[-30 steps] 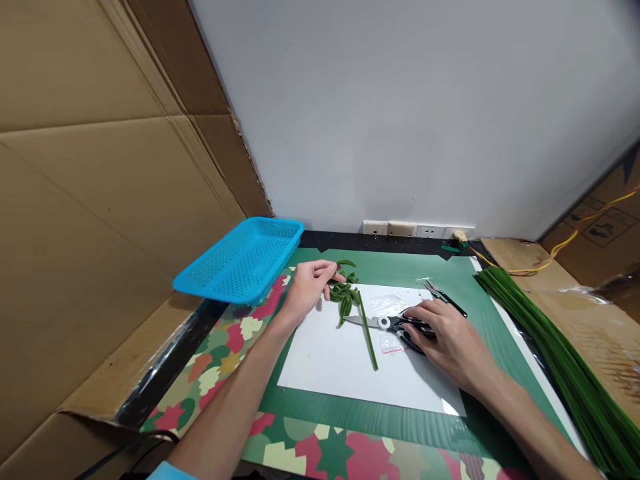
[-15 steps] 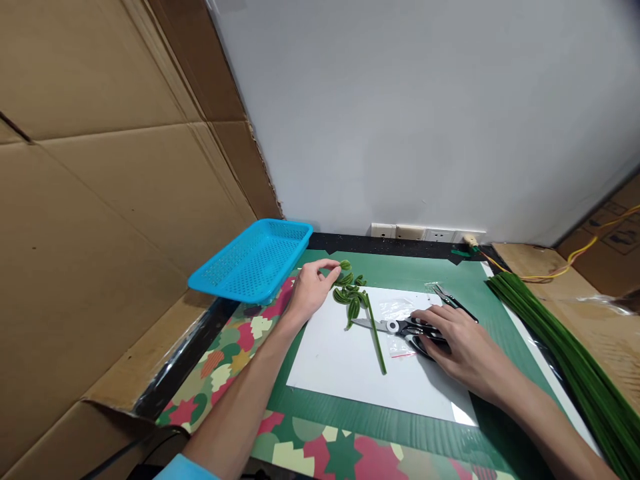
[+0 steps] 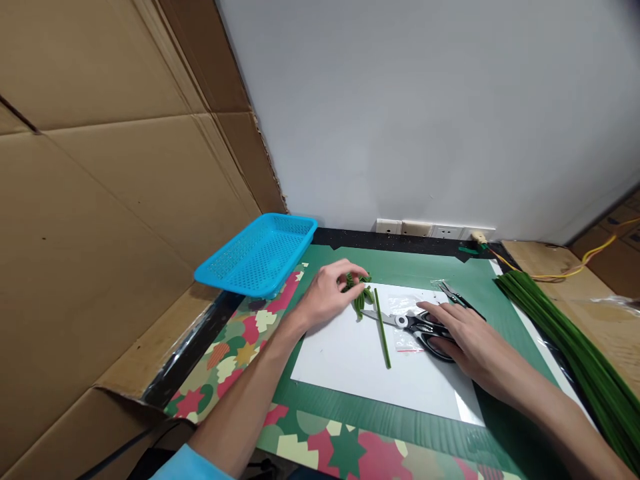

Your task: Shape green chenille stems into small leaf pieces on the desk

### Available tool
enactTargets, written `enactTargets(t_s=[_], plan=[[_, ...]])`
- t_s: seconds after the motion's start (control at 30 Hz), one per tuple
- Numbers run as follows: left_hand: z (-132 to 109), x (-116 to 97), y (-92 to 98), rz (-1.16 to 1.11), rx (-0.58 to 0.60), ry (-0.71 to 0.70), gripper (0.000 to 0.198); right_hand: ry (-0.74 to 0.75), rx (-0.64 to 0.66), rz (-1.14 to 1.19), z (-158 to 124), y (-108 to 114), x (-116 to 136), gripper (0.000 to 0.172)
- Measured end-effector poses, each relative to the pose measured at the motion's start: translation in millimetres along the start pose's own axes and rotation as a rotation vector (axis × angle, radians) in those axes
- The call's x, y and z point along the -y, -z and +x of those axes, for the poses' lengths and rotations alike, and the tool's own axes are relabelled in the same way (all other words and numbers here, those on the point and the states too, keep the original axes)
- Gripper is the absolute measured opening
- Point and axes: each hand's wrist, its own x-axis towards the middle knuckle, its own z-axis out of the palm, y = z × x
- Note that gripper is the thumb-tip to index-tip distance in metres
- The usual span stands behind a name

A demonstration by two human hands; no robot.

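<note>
My left hand [image 3: 330, 295] curls its fingers over a bunch of short bent green pipe-cleaner pieces [image 3: 361, 293] at the top left of a white sheet [image 3: 350, 363], gripping them. A straight green stem [image 3: 383, 328] lies on the sheet just right of that hand. My right hand [image 3: 463, 337] rests flat, fingers stretched, on the black handles of a pair of scissors [image 3: 415, 324], whose blades point left toward the stem. A small clear plastic bag [image 3: 403, 307] lies under the scissors.
A blue perforated tray [image 3: 260, 257] sits tilted at the back left by the cardboard wall. A thick bundle of long green stems [image 3: 570, 347] runs along the right edge. Small black pliers [image 3: 460, 297] lie behind my right hand. Wall sockets [image 3: 430, 231] line the back.
My left hand has closed over the green pieces and drawn them together. The right hand stays on the scissors. The view has shifted slightly.
</note>
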Motion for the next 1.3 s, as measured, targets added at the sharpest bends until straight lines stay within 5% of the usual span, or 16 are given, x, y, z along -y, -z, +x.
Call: enactTargets(t_s=[0.13, 0.4, 0.57, 0.77, 0.9, 1.03, 1.13, 1.3], plan=[[-6, -9, -2.2, 0.053, 0.273, -0.111, 0.022, -0.014, 0.037, 0.003, 3, 5, 3, 0.035], [-15, -16, -7.3, 0.284, 0.434, -0.288, 0.042, -0.004, 0.03, -0.013, 2, 5, 1, 0.032], [-19, -11, -18.0, 0.451, 0.363, -0.385, 0.022, 0.002, -0.003, -0.025, 3, -1, -1, 0.029], [-23, -11, -33.0, 0.272, 0.076, -0.474, 0.019, 0.063, -0.115, -0.033, -1, -1, 4, 0.036], [-26, -27, -39.0, -0.317, -0.047, -0.108, 0.014, 0.048, -0.156, 0.136, -4, 2, 15, 0.049], [-24, -40, -43.2, -0.892, 0.124, 0.16, 0.027, -0.001, -0.152, 0.436, -3, -1, 34, 0.063], [-22, -42, -48.5, -1.117, 0.218, 0.253, 0.028, 0.035, -0.193, 0.463, 1, -7, 44, 0.065], [-22, -41, -56.5, -1.2, 0.185, 0.348, 0.031, 0.12, -0.245, 0.335, 5, -14, 47, 0.064]])
